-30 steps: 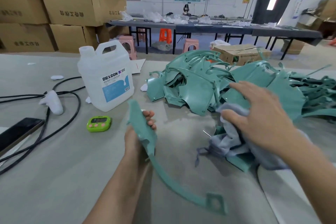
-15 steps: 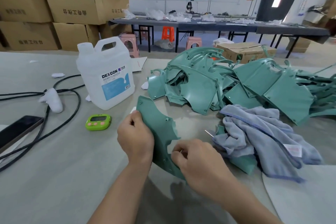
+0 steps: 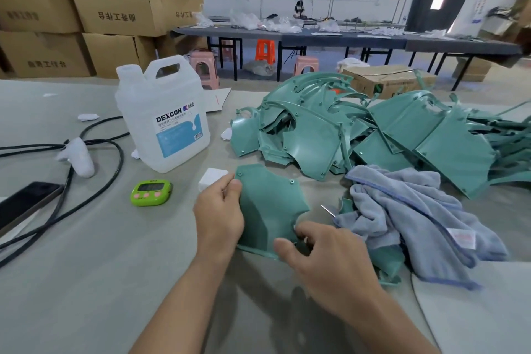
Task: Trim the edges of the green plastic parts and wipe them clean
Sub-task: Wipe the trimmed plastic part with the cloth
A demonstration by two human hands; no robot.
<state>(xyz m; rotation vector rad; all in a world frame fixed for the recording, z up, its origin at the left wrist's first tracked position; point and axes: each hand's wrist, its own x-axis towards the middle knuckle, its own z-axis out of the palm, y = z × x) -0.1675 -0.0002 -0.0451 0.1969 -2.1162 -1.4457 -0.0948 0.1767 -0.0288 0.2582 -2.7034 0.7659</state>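
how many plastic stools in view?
3 clear: pink stool behind the jug, orange stool under the far table, second pink stool right of it. Maybe another pink one behind the table legs; partly hidden.

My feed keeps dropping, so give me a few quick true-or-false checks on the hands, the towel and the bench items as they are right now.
1. Both hands hold the same green plastic part. True: the left hand grips the left edge of the green plastic part, and the right hand pinches its lower right edge.
2. The right hand is wiping with the towel. False: the blue-grey towel lies bunched to the right of the part, in no hand.
3. The DEXCON jug stands upright on the table. True.
4. The green timer sits on top of the pile of green parts. False: it lies on the bare table, left of the left hand and in front of the jug.
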